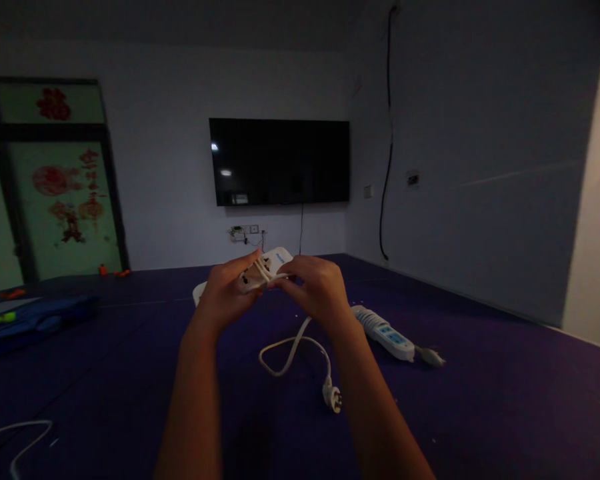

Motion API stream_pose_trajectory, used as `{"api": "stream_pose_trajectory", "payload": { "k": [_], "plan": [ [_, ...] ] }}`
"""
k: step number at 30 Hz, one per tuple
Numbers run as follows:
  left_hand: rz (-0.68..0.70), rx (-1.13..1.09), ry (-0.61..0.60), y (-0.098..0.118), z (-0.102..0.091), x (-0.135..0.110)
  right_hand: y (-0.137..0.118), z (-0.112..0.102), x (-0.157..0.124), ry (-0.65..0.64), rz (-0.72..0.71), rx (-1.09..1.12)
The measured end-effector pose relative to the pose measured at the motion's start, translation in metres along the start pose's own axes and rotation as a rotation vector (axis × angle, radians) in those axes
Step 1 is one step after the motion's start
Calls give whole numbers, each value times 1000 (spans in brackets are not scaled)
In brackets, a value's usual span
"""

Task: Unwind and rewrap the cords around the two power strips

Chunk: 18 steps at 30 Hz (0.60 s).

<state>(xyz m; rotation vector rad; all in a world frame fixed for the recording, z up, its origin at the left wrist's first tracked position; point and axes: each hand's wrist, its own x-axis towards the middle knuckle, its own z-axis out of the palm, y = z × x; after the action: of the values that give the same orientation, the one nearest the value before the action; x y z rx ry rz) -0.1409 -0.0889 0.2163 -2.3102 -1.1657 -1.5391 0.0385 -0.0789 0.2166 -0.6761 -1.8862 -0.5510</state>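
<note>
A white power strip (280, 255) with socket holes is raised above the purple surface (260, 440). My left hand (225, 290) is wrapped round its near part; the strip's end sticks out past that hand on the left. White cord (263, 267) crosses over the strip's face. My right hand (315, 283) pinches the cord at the strip's right side. From there the cord hangs down, loops on the surface and ends in a white plug (332, 396), prongs facing right.
A second power strip (393, 340), its cord wound round it, lies to the right with its plug (431, 357). At left are blue cloth (55, 313) and a white cable (27, 427). A television (280, 162) hangs on the far wall; a black cable (387, 160) runs down the right wall.
</note>
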Motion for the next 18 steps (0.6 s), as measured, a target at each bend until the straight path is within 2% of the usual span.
{"api": "stream_pose_trajectory", "payload": {
  "k": [4,10,12,15,18],
  "plan": [
    [-4,-32,-98,1,-2,-1,1,4,0,24,29,56],
    [-31,-64,-210,18,-4,-5,14,0,-4,34,214,217],
    [-26,-53,-254,27,-4,-7,20,-2,-6,-18,288,366],
    [2,-59,-321,38,-2,-9,27,-4,-11,-162,395,653],
    [90,-20,-304,41,2,-8,33,-4,-15,-326,477,790]
  ]
}}
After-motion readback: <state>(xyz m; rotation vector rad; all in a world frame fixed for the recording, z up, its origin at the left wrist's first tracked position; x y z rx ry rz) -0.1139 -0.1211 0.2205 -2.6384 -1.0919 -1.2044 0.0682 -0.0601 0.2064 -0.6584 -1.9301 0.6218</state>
